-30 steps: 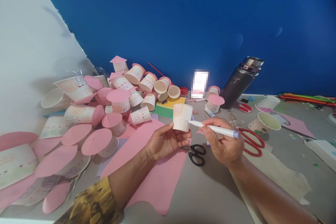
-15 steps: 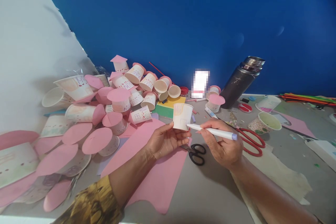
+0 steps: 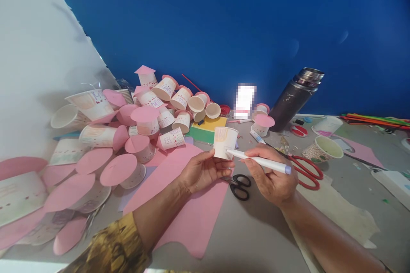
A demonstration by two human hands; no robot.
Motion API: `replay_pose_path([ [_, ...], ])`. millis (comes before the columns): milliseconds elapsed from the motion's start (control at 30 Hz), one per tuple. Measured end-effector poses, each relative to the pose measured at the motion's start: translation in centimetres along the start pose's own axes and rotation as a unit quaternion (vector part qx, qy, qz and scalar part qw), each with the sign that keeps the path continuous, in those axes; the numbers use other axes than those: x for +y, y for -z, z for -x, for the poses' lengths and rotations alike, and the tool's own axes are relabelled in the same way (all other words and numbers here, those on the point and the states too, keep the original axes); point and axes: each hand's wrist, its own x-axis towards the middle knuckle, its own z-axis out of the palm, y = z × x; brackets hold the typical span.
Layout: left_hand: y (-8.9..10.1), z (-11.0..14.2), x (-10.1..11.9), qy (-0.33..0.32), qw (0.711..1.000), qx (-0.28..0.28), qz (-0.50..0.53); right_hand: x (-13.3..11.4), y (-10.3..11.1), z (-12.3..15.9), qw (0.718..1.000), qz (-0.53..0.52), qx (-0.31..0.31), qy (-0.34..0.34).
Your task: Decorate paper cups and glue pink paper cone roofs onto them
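My left hand (image 3: 205,172) is closed on the lower part of a white paper cup (image 3: 224,140), held upright above the table. Orange crayon-like colouring and faint lines show on the cup's side. In my right hand (image 3: 272,175) is a white marker pen (image 3: 261,161) with a pale purple end, its tip at the cup's lower right side. Pink paper (image 3: 192,217) lies beneath my left hand, and black-handled scissors (image 3: 240,187) rest between the two hands. Red-handled scissors (image 3: 309,172) lie just beyond my right hand.
Many decorated cups with pink paper tops (image 3: 118,169) crowd the left side. A dark metal flask (image 3: 294,100) stands at the back right, near a bright blurred screen (image 3: 245,100). A patterned cup (image 3: 322,149) and coloured sticks (image 3: 374,119) lie farther right.
The marker tip has moved down and slightly left across the cup's side. The cup has shifted slightly right and turned a little. Both hands keep their holds.
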Motion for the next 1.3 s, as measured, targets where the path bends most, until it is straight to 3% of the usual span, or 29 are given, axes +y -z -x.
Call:
replay_pose_path([
  [367,-0.11,-0.03,-0.11,-0.015,1.0,0.024,-0.006,-0.13,-0.04,-0.23,0.999,0.02,-0.037,0.02],
  [1300,-0.16,-0.02,0.18,-0.006,1.0,0.006,-0.001,-0.03,0.3,-0.31,0.998,0.062,-0.009,-0.002],
])
